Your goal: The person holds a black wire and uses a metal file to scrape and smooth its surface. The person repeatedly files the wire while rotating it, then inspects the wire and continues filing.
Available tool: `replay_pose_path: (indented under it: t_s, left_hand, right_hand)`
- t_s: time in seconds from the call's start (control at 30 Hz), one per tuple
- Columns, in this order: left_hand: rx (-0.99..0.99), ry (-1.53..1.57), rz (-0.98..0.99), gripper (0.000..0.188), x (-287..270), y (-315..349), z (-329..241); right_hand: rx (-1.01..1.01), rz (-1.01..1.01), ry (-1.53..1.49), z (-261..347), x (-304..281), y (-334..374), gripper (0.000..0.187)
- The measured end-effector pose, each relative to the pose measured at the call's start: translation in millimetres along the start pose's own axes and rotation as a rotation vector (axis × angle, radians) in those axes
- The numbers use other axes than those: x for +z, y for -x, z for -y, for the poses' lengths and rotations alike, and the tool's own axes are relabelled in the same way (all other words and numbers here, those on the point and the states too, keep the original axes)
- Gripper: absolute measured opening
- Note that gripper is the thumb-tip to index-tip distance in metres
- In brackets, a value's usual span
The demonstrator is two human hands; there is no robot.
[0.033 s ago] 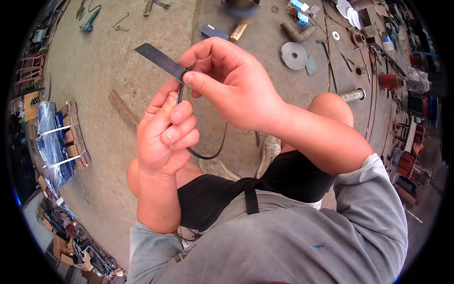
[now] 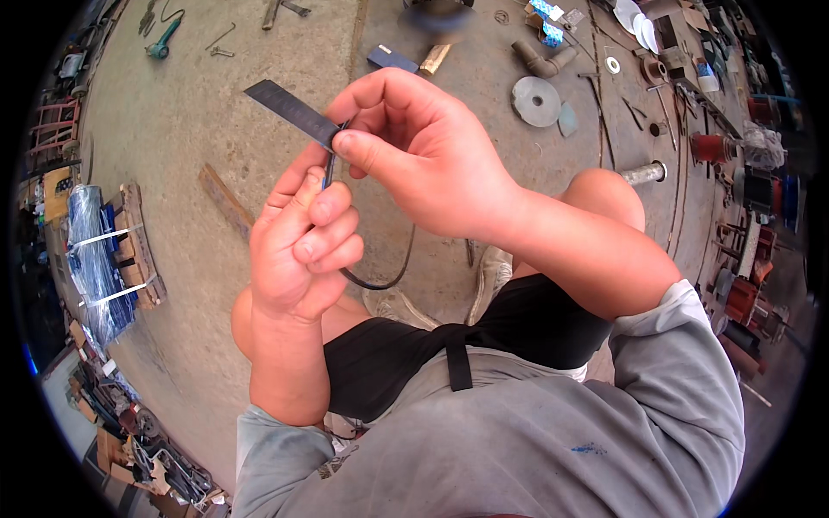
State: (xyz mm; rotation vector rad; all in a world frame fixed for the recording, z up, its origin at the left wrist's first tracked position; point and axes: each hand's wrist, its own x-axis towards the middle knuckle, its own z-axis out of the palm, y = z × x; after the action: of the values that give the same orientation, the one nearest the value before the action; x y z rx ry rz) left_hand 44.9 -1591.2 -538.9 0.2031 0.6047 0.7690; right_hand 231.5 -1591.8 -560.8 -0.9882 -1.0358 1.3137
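Above concrete floor (image 2: 194, 289), a dark strip (image 2: 289, 112) is pinched at one end by the right hand (image 2: 427, 155), angled leftward; a black cable (image 2: 376, 286) is clasped by the upright, curled left hand (image 2: 298, 246).

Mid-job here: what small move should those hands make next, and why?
I'd probably firm the left hand's hold on the black cable before moving the dark blade-like strip. The right hand pinches that strip just above the left hand, close to the cable's upper end, while the cable's lower part hangs in a loose curve.
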Motion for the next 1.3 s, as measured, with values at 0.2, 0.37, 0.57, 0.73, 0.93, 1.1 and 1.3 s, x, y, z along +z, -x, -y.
replay_pose_path:
  t_s: [0.2, 0.37, 0.57, 0.73, 0.93, 1.1, 1.3]
  left_hand:
    - [0.000, 0.002, -0.015, 0.035, 2, 1, 0]
    - [-0.008, 0.030, -0.030, 0.036, 3, 0, -2]
    - [-0.022, -0.010, 0.062, 0.038, 6, 3, -6]
    - [-0.020, -0.171, 0.042, 0.034, -1, 0, -7]
    - [0.131, -0.306, -0.179, 0.026, 3, -5, 4]
    - [0.101, -0.341, -0.098, 0.032, 1, -9, 1]
    - [0.032, -0.509, -0.056, 0.031, 1, -5, 4]
  right_hand:
    - [0.022, 0.023, -0.021, 2, 2, 2, 0.013]
    - [0.049, 0.061, -0.066, 3, 4, 3, 0.015]
    - [0.068, -0.108, -0.211, 12, -11, -15, 0.020]
    - [0.241, -0.161, -0.479, 17, -22, -22, 0.020]
    - [0.177, -0.140, -0.480, 27, -30, -26, 0.021]
    - [0.123, -0.117, -0.508, 28, -39, -28, 0.020]
    - [0.124, -0.113, -0.379, 33, -45, -34, 0.019]
